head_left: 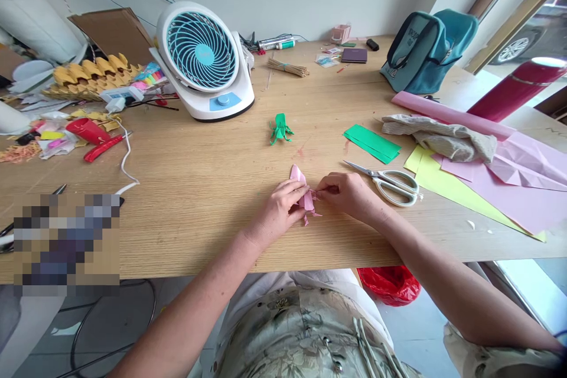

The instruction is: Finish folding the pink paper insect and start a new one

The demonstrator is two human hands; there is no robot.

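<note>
Near the front of the wooden table, my left hand [286, 205] is closed on a folded pink paper figure [306, 201], covering part of it. My right hand [345, 192] pinches one of the figure's thin side strips from the right. Twisted strips stick out at its lower end. Beyond my hands, a green paper figure [280, 129] with curled legs stands on the tabletop. Scissors [390, 184] with white handles lie right of my right hand, blades pointing left. Above them rest green paper pieces [372, 143].
Pink paper [500, 192], yellow paper [447, 180] and a grey cloth [440, 137] lie at right, near a red thermos [518, 91] and a teal bag [429, 50]. A white fan [199, 59] stands at back left. A red-lined bin [390, 284] sits below the table edge.
</note>
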